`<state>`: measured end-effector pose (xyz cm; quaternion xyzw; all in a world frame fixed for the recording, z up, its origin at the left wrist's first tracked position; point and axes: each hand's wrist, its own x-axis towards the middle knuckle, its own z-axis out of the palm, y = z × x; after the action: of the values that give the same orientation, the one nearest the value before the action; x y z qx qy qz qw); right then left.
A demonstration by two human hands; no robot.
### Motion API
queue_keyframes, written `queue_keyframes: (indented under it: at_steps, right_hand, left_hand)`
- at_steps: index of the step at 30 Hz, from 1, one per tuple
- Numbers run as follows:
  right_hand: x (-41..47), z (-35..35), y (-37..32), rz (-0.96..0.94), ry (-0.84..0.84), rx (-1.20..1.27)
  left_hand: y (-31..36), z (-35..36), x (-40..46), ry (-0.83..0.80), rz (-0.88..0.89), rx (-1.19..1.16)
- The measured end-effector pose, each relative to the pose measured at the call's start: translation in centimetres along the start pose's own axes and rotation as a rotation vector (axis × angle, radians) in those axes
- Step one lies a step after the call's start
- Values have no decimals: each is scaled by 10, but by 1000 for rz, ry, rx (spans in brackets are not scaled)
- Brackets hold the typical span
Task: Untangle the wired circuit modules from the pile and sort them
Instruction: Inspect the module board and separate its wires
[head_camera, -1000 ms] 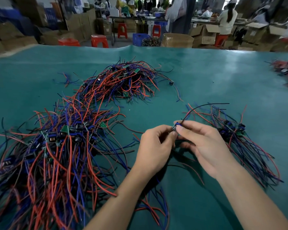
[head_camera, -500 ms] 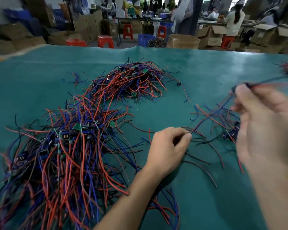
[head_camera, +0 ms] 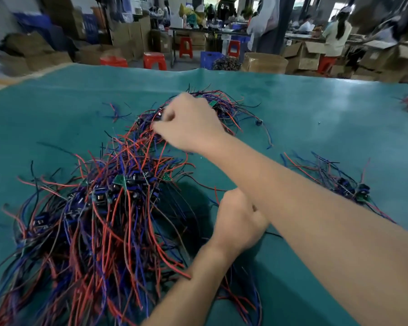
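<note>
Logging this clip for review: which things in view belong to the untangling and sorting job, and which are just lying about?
Job:
- tangled pile
- sorted bundle
- right hand reaching into the pile
- left hand

Lying about:
- loose module
- red stools
- cardboard boxes

Bright overhead light, glare on table [head_camera: 327, 109], blurred, warped edges.

head view — down, close over table [head_camera: 316, 109]

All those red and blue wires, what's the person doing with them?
A person is sorting wired circuit modules on a green table. Their right hand reaches across into the far part of the big tangled pile, fingers curled among the wires. The left hand waits below the right arm. A small sorted bunch lies at the right.
</note>
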<state>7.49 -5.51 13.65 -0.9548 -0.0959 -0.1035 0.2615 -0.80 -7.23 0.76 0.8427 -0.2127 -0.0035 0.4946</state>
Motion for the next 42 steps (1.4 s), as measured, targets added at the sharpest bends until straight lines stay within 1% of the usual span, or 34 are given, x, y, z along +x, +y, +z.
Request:
queue_keyframes:
  at_steps: [2, 4, 6, 8, 10, 13, 17, 19, 23, 26, 30, 33, 35, 37, 39, 40, 41, 42]
  right_hand:
    - [13, 8, 33, 145, -18, -151]
    - [22, 18, 63, 236, -134, -217]
    - [28, 28, 82, 279, -238, -141]
    - [32, 35, 94, 345, -253, 37]
    - [32, 37, 99, 382, -191, 132]
    - [32, 39, 103, 364, -13, 155]
    - [29, 25, 109, 432, 160, 277]
    - [22, 14, 115, 449, 206, 301]
    - [-8, -10, 138, 409, 245, 274]
    - [-44, -28, 152, 357, 263, 307]
    - [-102, -41, 148, 260, 198, 447]
    - [-135, -38, 143, 145, 114, 562]
    - [-146, -35, 145, 92, 10, 620]
    - [-152, -35, 148, 59, -145, 659]
    - [-154, -37, 153, 68, -305, 716]
    - [-154, -38, 157, 88, -346, 754]
    - [-153, -38, 162, 131, -333, 806]
    - [-151, -39, 167, 193, -261, 859]
  left_hand:
    - [0, 3, 3, 38, 46, -3]
    - [2, 3, 5, 74, 37, -53]
    - [-2, 4, 5, 89, 46, -110]
    - [-3, 5, 5, 96, 40, -145]
    - [-5, 6, 6, 93, 32, -146]
    - [-5, 6, 6, 94, 32, -113]
    - [-4, 6, 7, 89, 51, -93]
    - [-3, 6, 7, 106, 57, -78]
    - [-3, 7, 9, 177, 39, -101]
    - [-2, 8, 10, 246, -11, -186]
    - [-2, 6, 9, 281, -96, -316]
    - [0, 4, 7, 265, -133, -397]
    - [-1, 5, 8, 229, -132, -399]
    - [-2, 6, 8, 207, -135, -389]
    - [-5, 6, 10, 206, -132, -356]
    - [-6, 6, 10, 210, -126, -331]
    - [-8, 7, 10, 210, -122, -316]
    - [-8, 8, 10, 200, -122, -317]
